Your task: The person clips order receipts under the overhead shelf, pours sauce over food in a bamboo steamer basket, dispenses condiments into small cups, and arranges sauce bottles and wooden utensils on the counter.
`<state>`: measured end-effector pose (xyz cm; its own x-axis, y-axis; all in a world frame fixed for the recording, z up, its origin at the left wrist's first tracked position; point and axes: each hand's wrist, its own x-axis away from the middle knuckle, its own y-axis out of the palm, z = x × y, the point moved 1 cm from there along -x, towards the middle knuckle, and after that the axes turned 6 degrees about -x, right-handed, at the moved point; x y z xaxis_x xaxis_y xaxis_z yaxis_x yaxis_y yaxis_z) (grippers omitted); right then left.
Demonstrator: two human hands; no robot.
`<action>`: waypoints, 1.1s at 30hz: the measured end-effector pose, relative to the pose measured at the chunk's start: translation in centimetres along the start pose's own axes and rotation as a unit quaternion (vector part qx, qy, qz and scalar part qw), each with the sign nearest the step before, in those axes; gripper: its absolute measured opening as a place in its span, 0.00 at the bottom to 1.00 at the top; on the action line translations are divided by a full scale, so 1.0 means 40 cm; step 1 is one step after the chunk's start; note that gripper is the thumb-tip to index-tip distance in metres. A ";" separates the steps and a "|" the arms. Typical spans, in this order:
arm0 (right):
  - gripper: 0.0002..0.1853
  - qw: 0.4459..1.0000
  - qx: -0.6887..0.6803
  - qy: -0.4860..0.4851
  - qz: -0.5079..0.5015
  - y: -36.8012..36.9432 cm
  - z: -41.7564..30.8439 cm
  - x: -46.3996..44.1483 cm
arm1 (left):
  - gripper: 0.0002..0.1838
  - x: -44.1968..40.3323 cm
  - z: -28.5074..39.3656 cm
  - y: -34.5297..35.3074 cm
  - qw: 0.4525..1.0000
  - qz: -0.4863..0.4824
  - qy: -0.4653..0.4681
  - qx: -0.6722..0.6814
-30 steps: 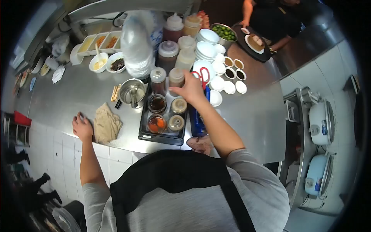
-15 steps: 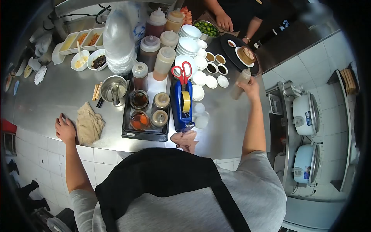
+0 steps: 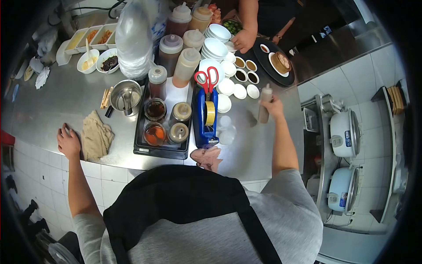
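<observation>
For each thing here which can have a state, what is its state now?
Right hand: gripping
Squeeze bottle: held upright
Left hand: resting, holding nothing
Beige cloth: crumpled
Red scissors: handles up, blades hidden
Tape dispenser: loaded
White bowls: stacked
Saucepan: uncovered, utensil inside
Sauce cups: containing sauce

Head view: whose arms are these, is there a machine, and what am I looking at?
No machine here, just a person working bare-handed. The camera is worn on their head, looking forward and down. The left hand rests on the metal counter beside a cloth. The right hand holds a squeeze bottle. Between them are a tray holding jars and other bottles, a tape dispenser with scissors by its far end, and, further back, white bowls. Another person's hand is near the bowls.
</observation>
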<state>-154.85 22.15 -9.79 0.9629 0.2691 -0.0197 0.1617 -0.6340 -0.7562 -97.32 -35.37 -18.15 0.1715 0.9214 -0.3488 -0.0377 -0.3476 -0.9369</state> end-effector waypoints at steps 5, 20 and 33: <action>0.33 0.955 0.282 0.006 -0.090 0.050 -0.101 0.078 | 0.24 0.000 -0.001 -0.005 1.000 -0.014 -0.006 0.000; 0.23 0.854 0.499 -0.059 -0.137 0.077 -0.221 0.032 | 0.24 0.001 0.001 -0.005 1.000 -0.014 -0.008 0.014; 0.14 0.835 0.524 -0.079 -0.148 0.076 -0.217 -0.003 | 0.24 0.002 0.002 -0.007 1.000 -0.014 -0.009 0.008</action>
<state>-152.59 13.91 -6.41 0.8600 0.4468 0.2467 0.0298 0.4385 -0.8982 -97.37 -35.20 -17.93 0.1543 0.9338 -0.3228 -0.0489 -0.3191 -0.9465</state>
